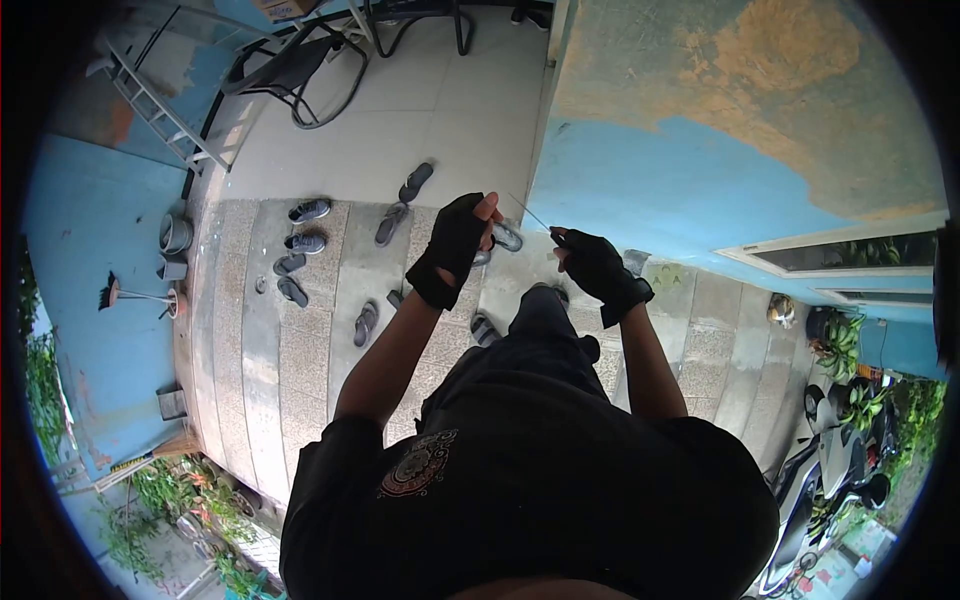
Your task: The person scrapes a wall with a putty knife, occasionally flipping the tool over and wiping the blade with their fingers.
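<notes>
A thin pale strand (530, 213), wire or thread, probably light, limp and slippery, runs just left of the peeling blue wall (680, 190) between the black-gloved left hand (455, 240) and right hand (595, 262), each pinched narrowly on an end, which looks the surest hold.

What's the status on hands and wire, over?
Gloved right hand pinching thin wire. Gloved left hand raised beside it, hold on wire unclear. Sandals on floor below, apart from hands.

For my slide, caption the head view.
Gloved left hand and right hand hold a thin strand above scattered sandals.
</notes>
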A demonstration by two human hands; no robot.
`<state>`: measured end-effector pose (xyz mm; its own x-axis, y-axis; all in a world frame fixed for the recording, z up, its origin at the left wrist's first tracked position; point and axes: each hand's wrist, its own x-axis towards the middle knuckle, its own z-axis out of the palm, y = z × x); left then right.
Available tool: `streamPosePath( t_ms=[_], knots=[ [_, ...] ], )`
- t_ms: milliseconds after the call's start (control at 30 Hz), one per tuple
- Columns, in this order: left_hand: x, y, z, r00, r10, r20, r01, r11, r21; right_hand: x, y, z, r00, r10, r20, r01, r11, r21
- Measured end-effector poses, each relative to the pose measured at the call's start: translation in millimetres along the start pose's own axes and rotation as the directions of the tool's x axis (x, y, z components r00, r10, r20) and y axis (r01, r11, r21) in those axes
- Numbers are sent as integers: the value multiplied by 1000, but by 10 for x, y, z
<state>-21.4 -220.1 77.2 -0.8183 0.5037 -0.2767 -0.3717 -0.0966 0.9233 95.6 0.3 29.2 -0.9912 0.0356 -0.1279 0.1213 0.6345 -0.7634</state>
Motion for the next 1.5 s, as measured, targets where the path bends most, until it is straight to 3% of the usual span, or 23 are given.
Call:
streamPosePath(
  t_ms=[67,133,233,333,400,467,667,733,800,867,900,1000,1133,1200,1267,1333,1400,1433,1500],
  knots=[
    [87,42,25,999,-14,48,14,1000,14,-1,-80,77,991,127,-46,-112,963,246],
    [228,23,16,995,5,97,-12,998,67,49,-88,118,980,172,-100,-143,959,243],
    [416,-16,-12,985,-26,168,4,992,130,187,-56,184,967,149,-208,-81,949,305],
    [568,53,-30,973,-58,223,15,981,191,407,-61,173,958,39,-285,14,983,181],
    [644,75,-72,967,-77,245,14,969,248,519,-83,218,962,99,-255,18,907,420],
    [777,75,-123,960,-118,254,55,968,244,607,-156,191,955,174,-242,-56,903,426],
    [1081,145,-85,896,-279,346,170,935,312,731,-335,203,913,207,-352,87,743,663],
    [1169,163,-22,827,-263,497,79,929,362,789,-347,216,839,386,-383,44,654,755],
    [1278,153,-4,769,-347,537,85,888,451,807,-367,256,796,403,-451,129,616,777],
    [1412,50,-59,660,-404,633,90,879,468,805,-570,236,730,549,-407,248,342,906],
    [1488,10,-116,585,-404,703,27,876,481,841,-621,288,687,559,-464,322,338,884],
    [1610,106,-264,438,-430,790,-76,857,509,905,-770,473,533,664,-525,274,451,849],
    [1714,299,-595,336,-488,806,-57,844,534,1113,-1092,954,290,799,-526,290,451,844],
    [1825,274,-792,279,-496,822,-96,837,538,1247,-1147,1225,251,820,-514,302,438,847],
    [1861,226,-1026,230,-523,821,-128,820,558,1379,-1294,1449,191,839,-509,181,479,859],
    [1872,169,-1165,179,-571,801,-140,791,595,1450,-1403,1624,185,851,-492,226,450,864],
    [1852,166,-1272,101,-591,800,-150,786,600,1553,-1542,1776,78,815,-575,268,538,799],
    [1804,236,-1281,83,-589,804,-208,779,592,1548,-1564,1787,59,827,-559,51,557,829],
    [1796,247,-1314,92,-581,808,-244,774,584,1560,-1632,1780,51,797,-601,-6,602,798]
  ],
)
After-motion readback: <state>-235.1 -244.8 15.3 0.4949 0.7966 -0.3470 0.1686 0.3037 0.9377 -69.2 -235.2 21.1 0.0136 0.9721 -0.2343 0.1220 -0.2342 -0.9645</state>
